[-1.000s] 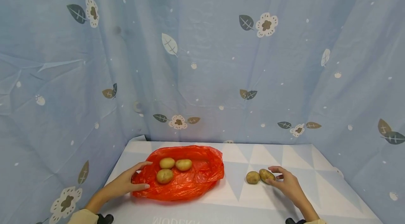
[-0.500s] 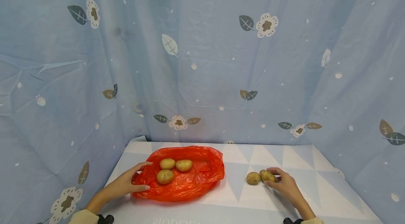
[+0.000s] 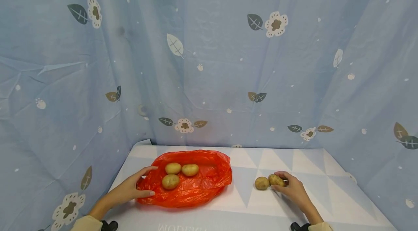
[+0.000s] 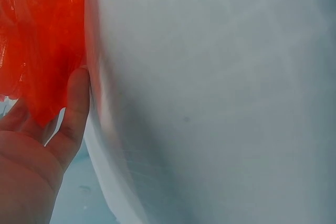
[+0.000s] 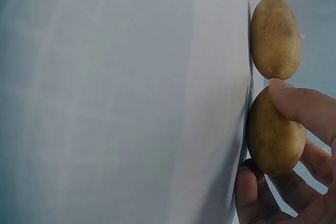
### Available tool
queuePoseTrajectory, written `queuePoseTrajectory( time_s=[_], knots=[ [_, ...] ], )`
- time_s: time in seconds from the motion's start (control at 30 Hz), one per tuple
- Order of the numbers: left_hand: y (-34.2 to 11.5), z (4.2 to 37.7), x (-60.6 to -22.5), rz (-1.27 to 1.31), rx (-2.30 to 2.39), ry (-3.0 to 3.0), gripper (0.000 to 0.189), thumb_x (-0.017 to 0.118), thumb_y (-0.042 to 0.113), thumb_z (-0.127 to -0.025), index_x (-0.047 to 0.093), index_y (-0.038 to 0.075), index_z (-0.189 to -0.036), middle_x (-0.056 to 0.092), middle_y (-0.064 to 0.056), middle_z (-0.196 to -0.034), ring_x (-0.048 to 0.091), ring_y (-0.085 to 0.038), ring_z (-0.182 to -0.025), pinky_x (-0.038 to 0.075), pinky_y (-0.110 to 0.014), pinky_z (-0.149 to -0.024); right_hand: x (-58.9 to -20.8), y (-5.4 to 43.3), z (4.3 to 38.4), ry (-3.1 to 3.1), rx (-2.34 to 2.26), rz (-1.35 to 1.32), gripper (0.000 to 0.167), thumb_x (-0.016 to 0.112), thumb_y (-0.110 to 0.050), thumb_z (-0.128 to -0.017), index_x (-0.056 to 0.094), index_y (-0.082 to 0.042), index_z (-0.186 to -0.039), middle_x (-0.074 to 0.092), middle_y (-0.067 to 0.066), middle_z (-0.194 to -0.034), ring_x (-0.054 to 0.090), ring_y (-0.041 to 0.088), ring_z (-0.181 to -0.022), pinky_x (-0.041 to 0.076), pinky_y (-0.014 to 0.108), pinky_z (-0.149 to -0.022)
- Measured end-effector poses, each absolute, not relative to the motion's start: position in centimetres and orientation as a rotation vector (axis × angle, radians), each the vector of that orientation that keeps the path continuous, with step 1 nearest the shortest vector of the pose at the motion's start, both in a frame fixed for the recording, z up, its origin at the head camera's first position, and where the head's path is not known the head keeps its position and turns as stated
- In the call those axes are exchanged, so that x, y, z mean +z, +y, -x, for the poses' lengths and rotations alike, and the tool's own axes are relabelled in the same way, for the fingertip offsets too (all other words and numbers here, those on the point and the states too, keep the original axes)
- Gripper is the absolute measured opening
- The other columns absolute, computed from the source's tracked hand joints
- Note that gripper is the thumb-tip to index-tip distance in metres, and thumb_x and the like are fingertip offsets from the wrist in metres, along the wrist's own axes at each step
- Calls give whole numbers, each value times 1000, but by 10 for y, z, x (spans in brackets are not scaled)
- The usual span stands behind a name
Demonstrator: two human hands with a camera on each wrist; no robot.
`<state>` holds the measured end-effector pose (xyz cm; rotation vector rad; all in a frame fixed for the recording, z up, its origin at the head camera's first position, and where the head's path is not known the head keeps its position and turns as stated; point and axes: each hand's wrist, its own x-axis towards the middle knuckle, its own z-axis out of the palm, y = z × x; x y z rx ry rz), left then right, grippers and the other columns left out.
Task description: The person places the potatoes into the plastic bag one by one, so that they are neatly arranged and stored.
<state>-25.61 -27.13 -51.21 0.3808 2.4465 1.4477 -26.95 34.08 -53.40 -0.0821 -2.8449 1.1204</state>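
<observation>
A crumpled red plastic bag lies with its mouth spread wide, and three potatoes sit in it. At the bag's left side rests my left hand, thumb and fingers spread far apart against the plastic. In the left wrist view, the thumb lies straight beside the red film. Two more potatoes stand on the table to the right. My right hand grips the nearer-right potato, thumb over its side and fingers around its end. The other potato sits right beside it, untouched by the hand.
The table is covered by a white and pale blue cloth with triangles. A blue curtain with leaves and flowers hangs behind it and along both sides.
My right hand has shifted slightly left and closed its fingers around the right potato, which stays beside its neighbour. The left hand and the bag hold their places.
</observation>
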Motion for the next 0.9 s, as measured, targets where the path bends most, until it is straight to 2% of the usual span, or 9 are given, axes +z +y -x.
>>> queuePoseTrajectory(
  time_s=[0.1,0.37,0.63,0.9],
  knots=[
    [-271,256,-512,-388,1453,2441,82,83,25,-88,37,13,-155,39,-26,-154,56,-36,-122,59,-48,-90,-535,341,270,-2850,1113,97,63,91,-34,-78,66,-5,-128,69,18,-122,64,31,-109,52,52,-92],
    [-272,258,-511,-408,1465,2431,82,83,23,-88,37,13,-155,39,-25,-153,54,-37,-123,59,-47,-89,-536,341,270,-2848,1076,112,63,93,-31,-75,67,-4,-126,70,17,-119,64,31,-107,52,51,-90],
    [-271,259,-511,-385,1444,2453,82,84,26,-88,38,15,-155,40,-24,-153,53,-37,-124,59,-48,-90,-533,343,270,-2834,1027,123,63,95,-34,-72,70,-3,-121,73,10,-110,65,23,-96,53,40,-80],
    [-272,259,-514,-379,1446,2453,82,84,26,-88,38,16,-155,40,-24,-153,52,-40,-126,59,-50,-91,-526,344,267,-2818,1042,131,63,94,-33,-73,69,-3,-122,72,15,-113,66,23,-93,52,35,-77]
  ],
)
